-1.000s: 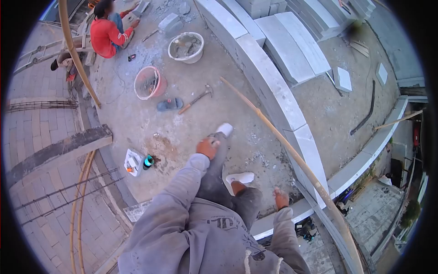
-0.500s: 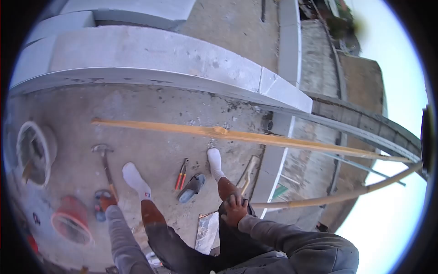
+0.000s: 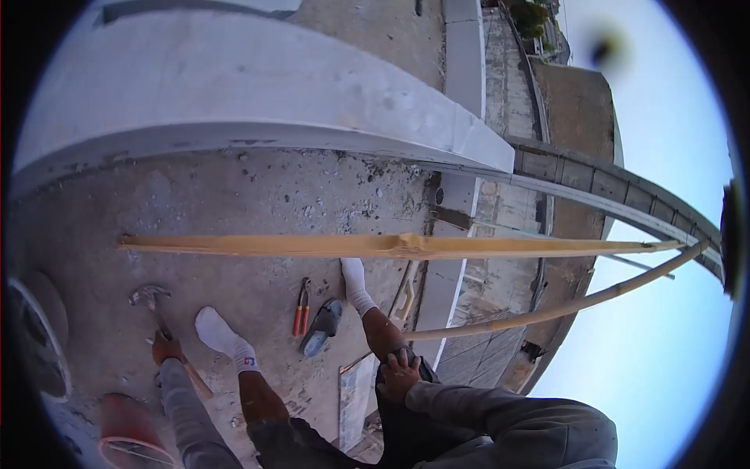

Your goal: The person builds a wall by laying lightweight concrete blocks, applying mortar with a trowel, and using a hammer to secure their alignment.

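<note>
My left hand [image 3: 166, 349] is closed round the wooden handle of a hammer [image 3: 148, 297], close behind its metal head, low over the concrete floor. My right hand [image 3: 400, 377] rests on my right knee with its fingers spread and nothing in it. A long bamboo pole [image 3: 312, 245] stretches across the view in front of my feet. Between my feet lie pliers [image 3: 302, 309] with red and yellow handles and a grey slipper [image 3: 321, 328]. My feet wear white socks.
A pale block wall [image 3: 258, 70] runs along the far side. At the left are a white bucket [image 3: 58, 383] and a red bucket [image 3: 125, 418]. A second pole [image 3: 547, 311] meets the long one at the right, above the floor edge. A board [image 3: 355, 399] lies near my right leg.
My left hand has moved up the hammer handle nearer its head, and the hammer has shifted down and left in view. The head view has tilted. My right hand stays on the knee.
</note>
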`<action>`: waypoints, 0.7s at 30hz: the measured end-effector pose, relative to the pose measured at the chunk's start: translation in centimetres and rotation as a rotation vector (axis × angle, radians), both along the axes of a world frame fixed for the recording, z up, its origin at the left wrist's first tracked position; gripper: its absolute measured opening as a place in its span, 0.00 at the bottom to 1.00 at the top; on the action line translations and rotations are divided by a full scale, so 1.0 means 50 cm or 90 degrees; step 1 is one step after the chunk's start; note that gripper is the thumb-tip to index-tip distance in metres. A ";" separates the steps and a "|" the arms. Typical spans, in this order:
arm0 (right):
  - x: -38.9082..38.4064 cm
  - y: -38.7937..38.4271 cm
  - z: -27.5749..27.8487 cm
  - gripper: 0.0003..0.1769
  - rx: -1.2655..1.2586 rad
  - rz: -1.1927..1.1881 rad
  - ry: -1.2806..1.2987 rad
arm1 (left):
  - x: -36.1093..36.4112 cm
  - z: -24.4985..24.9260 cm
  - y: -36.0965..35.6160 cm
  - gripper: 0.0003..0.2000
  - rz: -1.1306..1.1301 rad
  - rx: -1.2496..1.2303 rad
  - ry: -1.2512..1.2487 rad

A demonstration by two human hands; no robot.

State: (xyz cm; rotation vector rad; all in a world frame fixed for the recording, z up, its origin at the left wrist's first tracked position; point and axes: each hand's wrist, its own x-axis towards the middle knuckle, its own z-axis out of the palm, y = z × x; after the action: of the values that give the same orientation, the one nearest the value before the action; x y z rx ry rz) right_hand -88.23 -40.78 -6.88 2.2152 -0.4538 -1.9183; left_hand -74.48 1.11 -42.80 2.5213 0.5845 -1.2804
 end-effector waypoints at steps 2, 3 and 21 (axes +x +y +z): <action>-0.003 0.001 -0.010 0.30 0.007 -0.053 -0.020 | 0.001 0.035 0.012 0.16 0.026 -0.041 0.001; 0.002 0.008 -0.012 0.30 0.011 -0.092 -0.027 | -0.018 0.019 0.030 0.14 0.054 -0.083 0.031; 0.028 -0.121 -0.038 0.24 0.659 -0.100 -0.285 | -0.007 0.787 -0.585 0.15 -0.019 -0.521 0.149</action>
State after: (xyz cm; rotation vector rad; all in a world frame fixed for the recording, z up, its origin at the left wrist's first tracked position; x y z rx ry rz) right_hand -86.82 -46.81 -8.77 3.3396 0.4769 -1.9590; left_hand -74.82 -28.14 -3.43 1.7244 0.0247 -1.4489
